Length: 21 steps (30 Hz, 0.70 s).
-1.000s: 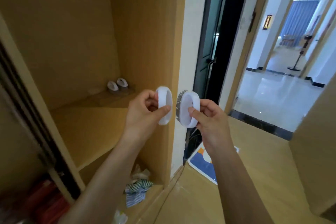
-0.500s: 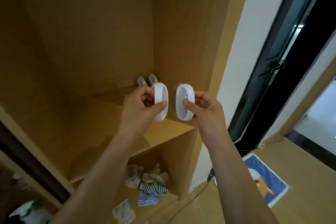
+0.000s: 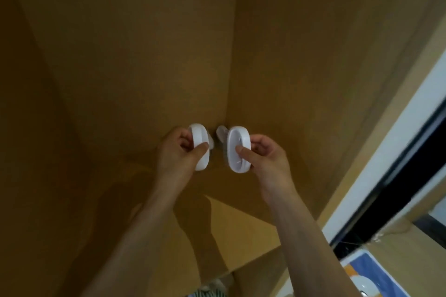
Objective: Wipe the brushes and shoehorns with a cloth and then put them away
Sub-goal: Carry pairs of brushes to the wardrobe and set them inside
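My left hand [image 3: 179, 152] grips a white oval brush [image 3: 200, 146] by its edge, with the thumb on the front rim and the other fingers curled behind it, where I cannot see them well. My right hand [image 3: 261, 158] holds a second white oval brush [image 3: 237, 148], the thumb pressed on its flat back and the curled fingers at its right edge. Both brushes stand upright, side by side and a little apart, deep inside a wooden cupboard, above the back corner of the shelf [image 3: 236, 222]. The bristles of both are turned away from me, so I cannot make them out.

Behind the brushes, in the corner, two small pale objects [image 3: 220, 131] show only in part; the brushes and my left hand cover most of them, and I cannot tell what they are. Whether the brushes touch them is also not clear.

The cupboard is dim and the picture is a little blurred. At the bottom edge a striped cloth [image 3: 207, 293] is cut off under the shelf. At the lower right a blue and white mat [image 3: 376, 272] lies on the floor, also cut off.
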Tool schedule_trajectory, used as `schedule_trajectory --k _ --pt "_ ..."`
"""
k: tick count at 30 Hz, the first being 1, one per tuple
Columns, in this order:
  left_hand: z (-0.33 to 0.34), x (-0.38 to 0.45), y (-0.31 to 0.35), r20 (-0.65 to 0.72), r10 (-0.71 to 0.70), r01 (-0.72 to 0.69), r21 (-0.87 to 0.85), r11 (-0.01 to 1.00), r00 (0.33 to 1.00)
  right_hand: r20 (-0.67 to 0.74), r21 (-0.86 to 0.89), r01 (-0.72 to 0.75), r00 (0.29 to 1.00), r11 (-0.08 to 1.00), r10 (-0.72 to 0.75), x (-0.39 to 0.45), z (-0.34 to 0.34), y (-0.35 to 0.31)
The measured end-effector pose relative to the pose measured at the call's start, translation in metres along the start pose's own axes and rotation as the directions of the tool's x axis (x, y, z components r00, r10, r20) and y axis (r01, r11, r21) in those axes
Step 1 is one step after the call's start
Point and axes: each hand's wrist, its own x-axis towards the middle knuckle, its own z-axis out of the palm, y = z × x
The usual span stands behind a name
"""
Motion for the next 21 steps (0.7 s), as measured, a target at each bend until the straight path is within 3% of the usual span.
schedule_trajectory --k 9,21 --pt "-0.007 0.085 -0.046 -0.107 -0.092 0.098 0.052 0.994 0.990 0.063 0.047 -0.079 0.995 0.996 0.076 0.073 0.038 0.031" --pt "0.024 0.166 -0.096 -0.120 -0.143 0.177 0.360 0.916 0.982 0.151 0.058 -0.142 0.980 0.988 0.132 0.147 0.051 0.055"
